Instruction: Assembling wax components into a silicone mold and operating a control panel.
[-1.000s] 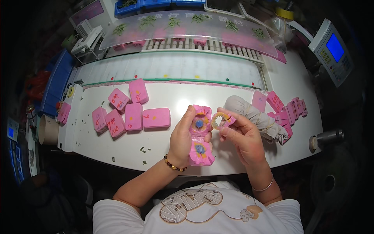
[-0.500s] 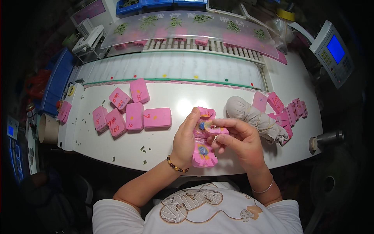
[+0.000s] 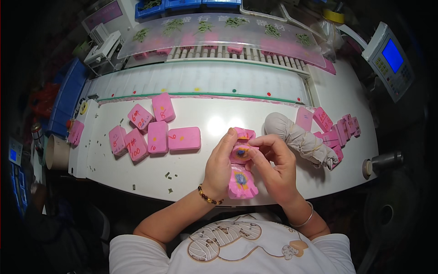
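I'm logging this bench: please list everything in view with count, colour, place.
opened mould: one, pink, front centre
blocks: six, pink, left of centre
more blocks: several, pink, right
cloth bundle: one, grey, right
table: one, white, middle
belt: one, white, behind blocks
rollers: many, pale, behind belt
sheet: one, clear, over rollers
clumps: six, green, on sheet
trays: three, blue, top
keypad: one, white, upper right
others: count unclear, too dark, edges
left fingers: several, bare, holding mould
right fingers: several, bare, at mould
bracelet: one, dark, left wrist
bangle: one, silver, right wrist
shirt: one, white, bottom
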Demonstrator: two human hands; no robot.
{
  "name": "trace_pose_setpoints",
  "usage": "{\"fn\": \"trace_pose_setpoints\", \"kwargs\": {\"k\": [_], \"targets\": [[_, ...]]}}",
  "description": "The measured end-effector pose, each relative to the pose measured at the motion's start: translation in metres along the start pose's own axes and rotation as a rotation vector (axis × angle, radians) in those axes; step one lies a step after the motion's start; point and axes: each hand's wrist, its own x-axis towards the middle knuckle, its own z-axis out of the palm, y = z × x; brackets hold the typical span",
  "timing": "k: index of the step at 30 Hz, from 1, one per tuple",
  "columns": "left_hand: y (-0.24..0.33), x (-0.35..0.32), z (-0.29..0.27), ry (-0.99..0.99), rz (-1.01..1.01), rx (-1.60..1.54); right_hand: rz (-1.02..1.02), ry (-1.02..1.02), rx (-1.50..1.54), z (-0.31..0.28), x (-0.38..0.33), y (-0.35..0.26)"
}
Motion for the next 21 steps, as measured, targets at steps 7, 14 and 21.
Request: {"fn": "trace_pose_setpoints", "kwargs": {"k": [7,14,21], "targets": [[-0.001,-0.006,0.001,-0.051,0.031,0.070,-0.136,0.027,-0.180,-0.001,0.004,-0.001],[0.003,-0.015,0.011,-0.088,0.105,0.212,0.046,0.067,0.232,0.001,0.005,0.001],[-0.005,-0.012,0.004,-0.126,0.300,0.347,0.103,0.039,0.216,-0.003,0.006,-0.003]]}}
